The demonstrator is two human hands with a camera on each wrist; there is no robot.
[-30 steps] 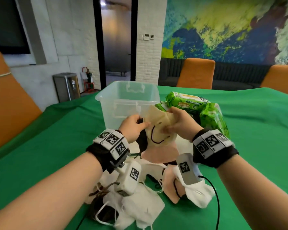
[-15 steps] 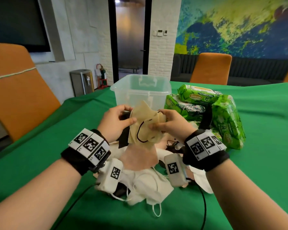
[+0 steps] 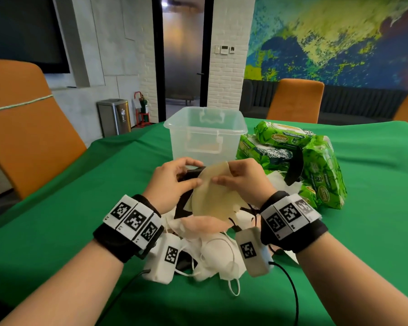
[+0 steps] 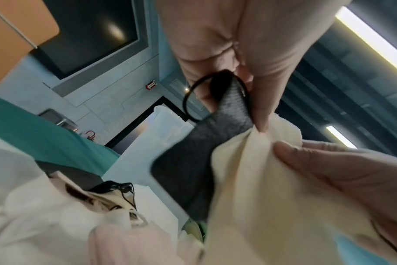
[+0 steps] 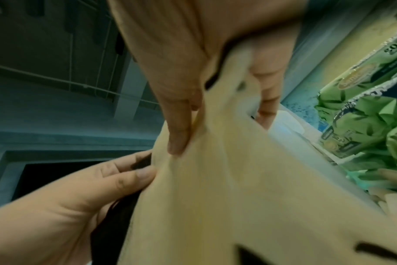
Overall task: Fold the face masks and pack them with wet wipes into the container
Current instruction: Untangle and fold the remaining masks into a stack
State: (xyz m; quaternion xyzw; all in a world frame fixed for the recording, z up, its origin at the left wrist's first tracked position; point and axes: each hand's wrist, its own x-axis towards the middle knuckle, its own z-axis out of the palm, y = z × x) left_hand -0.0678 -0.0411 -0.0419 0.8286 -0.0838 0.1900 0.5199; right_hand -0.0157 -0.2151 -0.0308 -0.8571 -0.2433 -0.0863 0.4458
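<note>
Both hands hold masks up above a pile of face masks (image 3: pixel 212 252) in front of the clear plastic container (image 3: pixel 206 135). My right hand (image 3: pixel 242 178) pinches the top of a cream mask (image 3: pixel 213 198), seen close in the right wrist view as cream mask (image 5: pixel 238 179). My left hand (image 3: pixel 174 182) grips a black mask (image 4: pixel 204 161) with its ear loop and also touches the cream mask's edge (image 4: pixel 272 179). Green wet wipe packs (image 3: pixel 292 158) lie right of the container.
The table wears a green cloth (image 3: pixel 57 220). Orange chairs stand at the left (image 3: pixel 21 128) and beyond the far edge (image 3: pixel 295 100). Another black mask (image 3: pixel 295 168) leans on the wipe packs. Cables run from the wrist cameras toward me.
The cream mask has been turned and spread out, its black ear loop no longer across the front. Both hands have stayed close together above the pile; the head view has shifted left.
</note>
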